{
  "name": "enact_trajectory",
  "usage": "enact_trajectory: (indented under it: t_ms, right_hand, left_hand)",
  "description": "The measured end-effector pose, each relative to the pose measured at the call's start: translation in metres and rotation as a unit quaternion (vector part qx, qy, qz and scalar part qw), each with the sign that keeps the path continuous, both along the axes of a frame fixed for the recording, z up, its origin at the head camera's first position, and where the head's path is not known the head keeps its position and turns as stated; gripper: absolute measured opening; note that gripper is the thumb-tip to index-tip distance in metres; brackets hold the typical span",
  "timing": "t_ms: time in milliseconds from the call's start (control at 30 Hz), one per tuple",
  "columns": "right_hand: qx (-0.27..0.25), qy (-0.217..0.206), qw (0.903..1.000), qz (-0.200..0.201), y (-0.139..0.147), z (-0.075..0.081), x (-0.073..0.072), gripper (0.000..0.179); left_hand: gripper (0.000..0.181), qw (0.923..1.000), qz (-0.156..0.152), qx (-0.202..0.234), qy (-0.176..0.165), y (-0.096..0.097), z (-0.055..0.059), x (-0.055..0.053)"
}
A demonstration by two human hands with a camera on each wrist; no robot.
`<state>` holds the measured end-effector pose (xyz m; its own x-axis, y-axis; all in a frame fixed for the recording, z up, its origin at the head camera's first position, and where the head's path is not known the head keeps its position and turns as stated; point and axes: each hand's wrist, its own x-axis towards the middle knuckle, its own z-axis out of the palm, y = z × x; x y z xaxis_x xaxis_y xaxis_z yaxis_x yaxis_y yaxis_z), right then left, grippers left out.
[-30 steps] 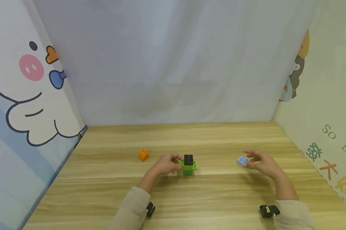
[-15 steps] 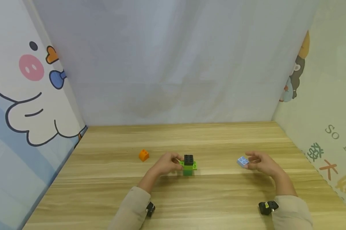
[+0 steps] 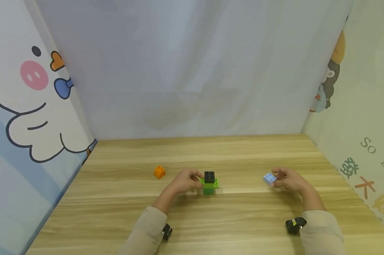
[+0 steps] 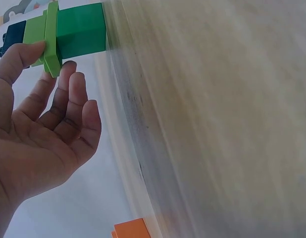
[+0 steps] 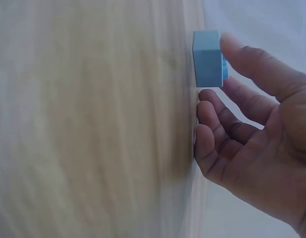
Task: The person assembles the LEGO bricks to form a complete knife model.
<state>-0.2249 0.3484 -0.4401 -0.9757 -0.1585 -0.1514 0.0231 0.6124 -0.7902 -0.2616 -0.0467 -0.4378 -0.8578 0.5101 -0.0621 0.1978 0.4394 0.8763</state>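
L hand [image 3: 186, 181] pinches green-and-black stack [image 3: 209, 185], blocks already joined; R hand [image 3: 289, 180] pinches blue brick [image 3: 270, 179], unattached; orange brick [image 3: 159, 172] untouched, also loose.

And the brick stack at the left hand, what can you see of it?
The brick stack looks plastic: a dark green base, a wider, thin light green plate with studs on both protruding ends, a light green block, and a studded black brick on top. It stands upright on the wooden table; the left hand pinches its light green part.
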Motion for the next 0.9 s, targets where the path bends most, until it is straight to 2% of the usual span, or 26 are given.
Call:
enact_trajectory:
  t_ms: [400,900]
  right_hand:
    - [-0.007,0.01,0.9999,0.003,-0.0008,-0.0067,-0.0059,0.047]
    - [0.016,0.005,0.9998,-0.005,-0.0042,-0.002,-0.0019,0.038]
  left_hand:
    - [0.031,1.0,-0.002,0.007,0.001,-0.0007,-0.0006,0.0014]
    - [0.03,1.0,-0.002,0.002,0.002,-0.0012,-0.0007,0.002]
